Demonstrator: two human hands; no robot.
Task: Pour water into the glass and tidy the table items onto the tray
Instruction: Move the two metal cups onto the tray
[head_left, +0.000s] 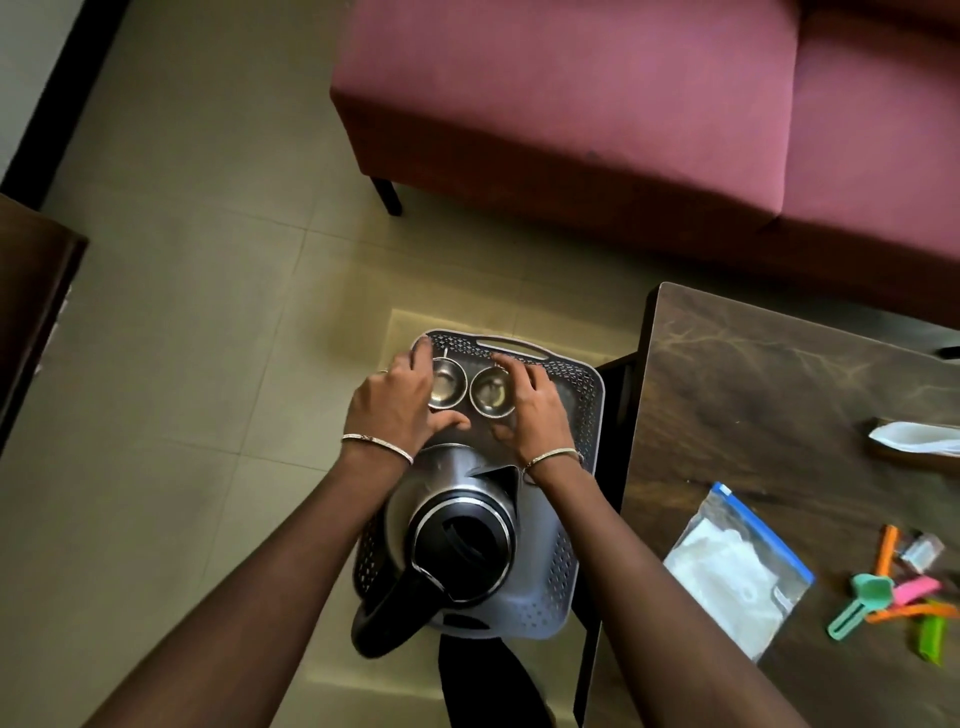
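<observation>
Left hand (397, 397) grips left steel cup (448, 385), right hand (532, 410) grips right steel cup (491, 393) at far edge of tray (587, 395); kettle (457, 525) overhanging near edge could tip it.

Pale tiled floor (182, 312), maroon sofa (571, 104), dark wooden table (779, 415), possibly cabinet (31, 291) left

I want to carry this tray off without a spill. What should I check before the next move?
1. Kettle upright on the tray, lid closed: ok.
2. Left steel cup and right steel cup upright on the tray: ok.
3. Water in the cups: cannot tell.
4. Hands on the tray's rim for lifting: not ok; the left hand holds the left steel cup, the right hand the right steel cup.
5. Table cleared: not ok; a zip bag and clips lie on it.
6. What bears the tray: cannot tell.
</observation>
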